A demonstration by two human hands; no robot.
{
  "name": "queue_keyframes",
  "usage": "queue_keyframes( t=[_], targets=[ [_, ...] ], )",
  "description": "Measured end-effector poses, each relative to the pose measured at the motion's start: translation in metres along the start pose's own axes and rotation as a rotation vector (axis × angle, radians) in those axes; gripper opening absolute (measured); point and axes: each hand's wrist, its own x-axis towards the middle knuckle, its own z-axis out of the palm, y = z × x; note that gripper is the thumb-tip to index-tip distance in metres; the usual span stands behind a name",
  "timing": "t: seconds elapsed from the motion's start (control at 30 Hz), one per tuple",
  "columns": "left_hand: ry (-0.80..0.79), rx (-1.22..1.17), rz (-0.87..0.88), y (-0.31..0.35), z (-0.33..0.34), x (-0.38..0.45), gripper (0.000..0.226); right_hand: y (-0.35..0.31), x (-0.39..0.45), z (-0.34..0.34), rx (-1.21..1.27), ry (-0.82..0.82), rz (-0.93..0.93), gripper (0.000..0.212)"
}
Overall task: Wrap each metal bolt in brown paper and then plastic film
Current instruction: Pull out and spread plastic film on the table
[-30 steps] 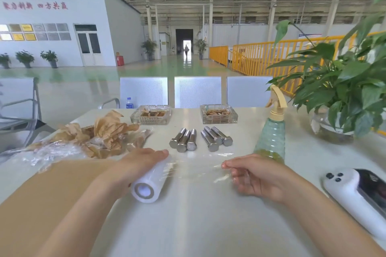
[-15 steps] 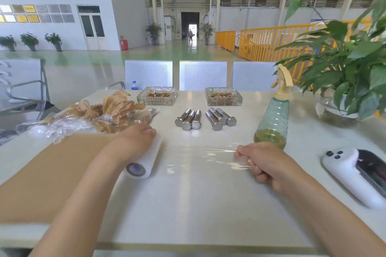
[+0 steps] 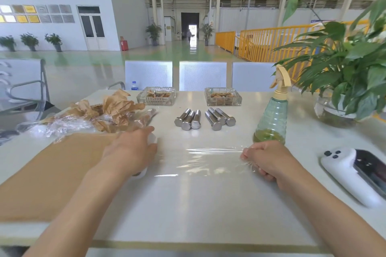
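Stretching clear plastic film [image 3: 205, 157] flat, left hand [image 3: 130, 149] gripping roll [image 3: 150, 141], right hand [image 3: 264, 157] pinching its crinkled edge

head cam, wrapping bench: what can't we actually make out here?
- Film roll: mostly hidden under the left hand in the head view; how much film is left is unreadable.
- Right hand: its curled fingers cover the film edge they pinch.
- Crumpled paper pile: any wrapped bolts inside cannot be counted.
- White device: cut off by the right frame edge.
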Motion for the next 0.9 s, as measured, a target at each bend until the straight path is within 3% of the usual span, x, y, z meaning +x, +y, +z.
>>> queue_keyframes(
  t=[0.07, 0.17, 0.3, 0.43, 0.53, 0.63, 0.8, 0.9],
  targets=[
    [0.015, -0.07, -0.037, -0.009, -0.013, 0.0, 0.049, -0.001, 0.0, -0.001, -0.118, 0.038, -0.021, 0.022],
    [0.071, -0.051, -0.106, -0.017, -0.022, -0.004, 0.063, -0.001, 0.001, 0.0, -0.294, 0.124, -0.046, 0.023],
    [0.089, 0.042, -0.115, -0.015, -0.008, -0.009, 0.04, 0.005, -0.001, -0.006, -0.48, 0.253, -0.116, 0.016],
    [-0.012, 0.116, -0.149, -0.021, -0.002, -0.01, 0.09, 0.019, -0.006, -0.005, -0.585, 0.312, -0.208, 0.013],
    [-0.006, 0.108, -0.138, -0.027, 0.0, -0.009, 0.1, 0.024, -0.012, -0.003, -0.656, 0.396, -0.298, 0.015],
    [-0.018, 0.119, -0.114, -0.026, -0.001, -0.011, 0.108, 0.024, -0.007, -0.01, -0.565, 0.327, -0.199, 0.02],
    [-0.014, 0.192, -0.098, -0.011, 0.001, -0.014, 0.111, 0.009, 0.005, -0.045, 0.158, -0.136, 0.06, 0.012],
    [-0.022, 0.22, -0.104, -0.004, 0.001, -0.014, 0.103, 0.007, 0.005, -0.052, 0.184, -0.17, 0.167, 0.01]
  ],
)
